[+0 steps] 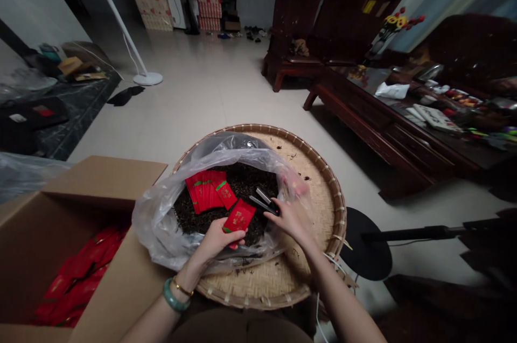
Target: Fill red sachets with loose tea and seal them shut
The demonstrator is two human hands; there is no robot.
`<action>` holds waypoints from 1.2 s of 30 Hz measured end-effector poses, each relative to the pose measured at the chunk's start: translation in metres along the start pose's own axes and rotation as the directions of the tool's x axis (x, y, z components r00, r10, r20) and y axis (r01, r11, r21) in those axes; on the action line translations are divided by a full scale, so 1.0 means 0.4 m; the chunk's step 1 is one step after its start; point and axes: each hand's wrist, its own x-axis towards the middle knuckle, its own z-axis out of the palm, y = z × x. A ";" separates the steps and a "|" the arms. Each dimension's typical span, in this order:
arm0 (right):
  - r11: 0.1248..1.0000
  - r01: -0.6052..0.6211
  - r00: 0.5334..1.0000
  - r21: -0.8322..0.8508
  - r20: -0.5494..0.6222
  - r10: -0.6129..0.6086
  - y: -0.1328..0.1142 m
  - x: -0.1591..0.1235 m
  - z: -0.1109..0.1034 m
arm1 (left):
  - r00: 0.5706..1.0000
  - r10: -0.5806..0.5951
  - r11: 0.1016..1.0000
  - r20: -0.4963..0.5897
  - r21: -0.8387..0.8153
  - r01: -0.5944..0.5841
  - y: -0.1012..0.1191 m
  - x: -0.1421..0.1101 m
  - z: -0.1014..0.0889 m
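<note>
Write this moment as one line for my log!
left hand: red packet | right hand: metal tool | loose tea in plastic bag, bamboo tray

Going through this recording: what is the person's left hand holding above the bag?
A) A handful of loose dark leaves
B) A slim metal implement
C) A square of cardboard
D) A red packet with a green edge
D. The left hand grips a red packet with a green edge above the dark leaves in the clear plastic bag, while the slim metal implement lies by the right hand.
</note>
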 end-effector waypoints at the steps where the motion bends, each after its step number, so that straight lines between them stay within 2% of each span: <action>1: 0.998 0.026 0.999 -0.051 -0.019 -0.027 -0.004 0.000 0.004 | 1.000 0.002 1.000 0.006 0.002 -0.002 -0.004 0.000 0.002; 3: 0.992 0.109 0.990 -0.067 -0.078 -0.115 -0.032 0.000 0.008 | 1.000 0.007 1.000 0.028 0.018 -0.007 -0.011 0.001 0.006; 5: 0.975 0.224 0.968 -0.002 -0.117 -0.222 -0.076 0.001 0.009 | 0.998 0.009 0.999 0.056 0.050 -0.012 -0.017 0.000 0.012; 8: 0.929 0.362 0.932 0.077 -0.061 -0.358 -0.137 0.008 0.022 | 0.996 0.004 0.995 0.093 0.099 -0.013 -0.020 -0.007 0.020; 13: 0.884 0.450 0.893 0.124 -0.069 -0.445 -0.167 0.014 0.060 | 0.994 -0.034 0.995 0.109 0.101 0.023 -0.018 -0.017 0.027; 15: 0.891 0.413 0.911 0.191 -0.067 -0.407 -0.165 0.015 0.064 | 0.992 -0.051 0.995 0.113 0.093 0.041 -0.017 -0.018 0.027; 17: 0.892 0.308 0.949 0.331 -0.041 -0.312 -0.159 0.018 0.060 | 0.992 -0.045 0.997 0.119 0.069 0.037 -0.011 -0.023 0.021; 18: 0.875 0.231 0.969 0.426 -0.018 -0.246 -0.155 0.022 0.058 | 0.995 -0.017 0.999 0.100 0.037 0.013 -0.004 -0.031 0.013; 20: 0.795 0.067 0.993 0.603 0.034 -0.110 -0.141 0.031 0.055 | 0.993 0.120 0.989 -0.022 -0.085 -0.121 0.022 -0.059 -0.014; 21: 0.752 0.003 0.997 0.659 0.054 -0.052 -0.133 0.036 0.058 | 0.948 0.235 0.941 -0.214 -0.194 -0.277 0.042 -0.078 -0.034; 22: 0.729 -0.039 0.998 0.683 0.064 -0.007 -0.126 0.040 0.063 | 0.843 0.346 0.832 -0.413 -0.280 -0.478 0.066 -0.100 -0.057; 24: 0.781 -0.037 0.999 0.623 0.048 0.009 -0.120 0.047 0.084 | 0.559 0.453 0.524 -0.694 -0.300 -0.797 0.118 -0.142 -0.101; 25: 0.842 0.007 0.999 0.539 0.029 -0.027 -0.122 0.051 0.099 | 0.429 0.459 0.396 -0.778 -0.253 -0.883 0.141 -0.157 -0.118; 26: 0.903 0.073 0.996 0.422 0.014 -0.087 -0.129 0.054 0.115 | 0.369 0.470 0.331 -0.802 -0.227 -0.916 0.160 -0.167 -0.129; 27: 0.947 0.152 0.987 0.283 0.007 -0.161 -0.139 0.058 0.133 | 0.356 0.479 0.324 -0.802 -0.216 -0.921 0.172 -0.171 -0.134; 28: 0.964 0.226 0.973 0.138 0.010 -0.229 -0.152 0.063 0.151 | 0.383 0.498 0.363 -0.778 -0.215 -0.907 0.177 -0.167 -0.132; 29: 0.960 0.279 0.960 0.003 0.021 -0.279 -0.167 0.070 0.168 | 0.389 0.496 0.384 -0.776 -0.205 -0.900 0.174 -0.158 -0.125; 30: 0.945 0.308 0.951 -0.111 0.032 -0.306 -0.180 0.078 0.184 | 0.448 0.492 0.457 -0.746 -0.217 -0.863 0.165 -0.144 -0.116; 31: 0.926 0.320 0.947 -0.198 0.036 -0.320 -0.191 0.087 0.196 | 0.488 0.477 0.532 -0.731 -0.202 -0.822 0.151 -0.126 -0.106; 33: 0.899 0.331 0.941 -0.285 0.033 -0.336 -0.204 0.104 0.212 | 0.587 0.452 0.673 -0.672 -0.174 -0.718 0.117 -0.086 -0.091; 36: 0.891 0.352 0.932 -0.288 0.016 -0.363 -0.198 0.111 0.208 | 0.720 0.407 0.834 -0.561 -0.094 -0.544 0.071 -0.030 -0.088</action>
